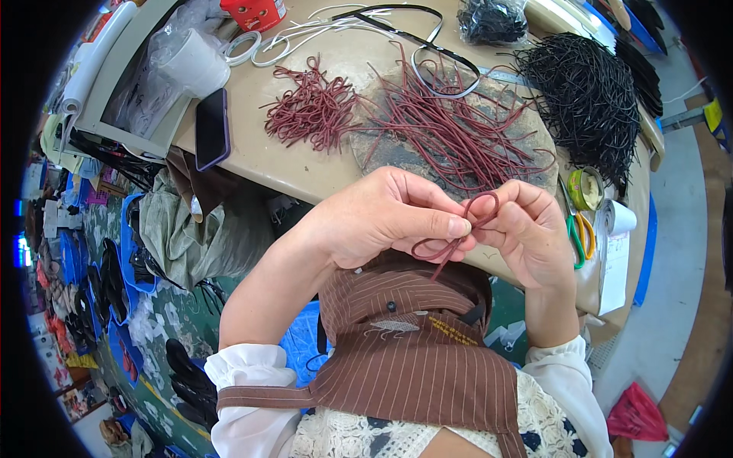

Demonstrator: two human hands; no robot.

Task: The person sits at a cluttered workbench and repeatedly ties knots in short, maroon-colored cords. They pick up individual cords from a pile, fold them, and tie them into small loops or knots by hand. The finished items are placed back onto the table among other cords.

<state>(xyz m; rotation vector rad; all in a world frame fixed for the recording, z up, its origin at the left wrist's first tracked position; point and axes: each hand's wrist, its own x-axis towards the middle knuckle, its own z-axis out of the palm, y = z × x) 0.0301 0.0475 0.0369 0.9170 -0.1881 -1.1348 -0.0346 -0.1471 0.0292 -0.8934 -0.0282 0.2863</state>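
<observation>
A thin dark red cord (441,265), bent into loops, is held above the table's near edge. The thumb and fingers of my left hand (374,217) pinch it where the strands cross. My right hand (527,229) pinches the cord close beside that, with a loop rising by its fingertips. Whether the crossing is knotted I cannot tell. Just beyond my hands, a spread of long dark red cords (450,133) lies on a round, worn slab (538,145). To its left sits a pile of dark red cords (309,107) that look looped or knotted.
A phone (212,130) lies at the table's left edge, near a white roll (195,62). At right are a heap of black cords (582,95), a green-and-yellow round tin or roll (586,188), scissors (576,243) and a paper roll (615,221). A red container (253,12) stands far back.
</observation>
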